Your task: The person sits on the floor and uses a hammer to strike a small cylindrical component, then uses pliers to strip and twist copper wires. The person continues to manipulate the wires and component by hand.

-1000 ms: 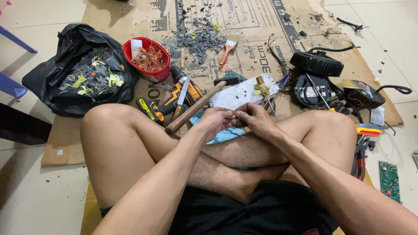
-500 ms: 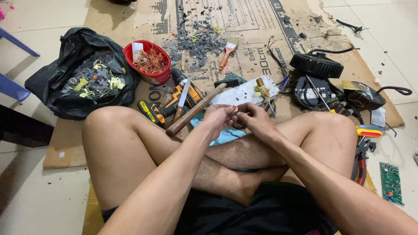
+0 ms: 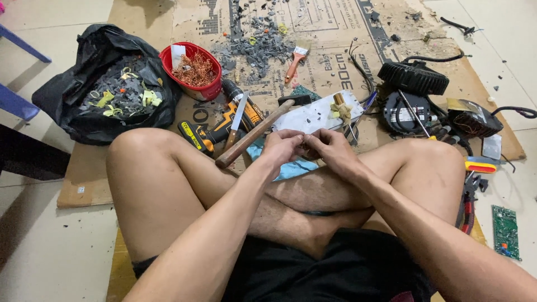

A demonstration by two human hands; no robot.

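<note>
Hands meet at the centre of the frame above crossed legs: the left hand (image 3: 282, 146) and right hand (image 3: 330, 150) are both curled nearly closed, fingertips pinched together on a small piece (image 3: 306, 150) too hidden between them to identify. Just behind the hands lie a wooden-handled hammer (image 3: 254, 136), a knife (image 3: 238, 114) and a yellow-and-black cordless drill (image 3: 224, 126), all resting on flattened cardboard (image 3: 324, 33) spread over the floor. A red bowl of copper wire (image 3: 193, 70) sits at upper left beside a black bag of scraps (image 3: 106, 92); a grey plate (image 3: 319, 114) lies just beyond the fingers. At right are a black ribbed wheel (image 3: 414, 77), red-handled pliers (image 3: 469, 204) and a green circuit board (image 3: 506, 230). Work this fine seems best done with a firm pinch from both sides, wrists braced on the legs, and the piece kept low over the lap so loose bits fall where they can be found
</note>
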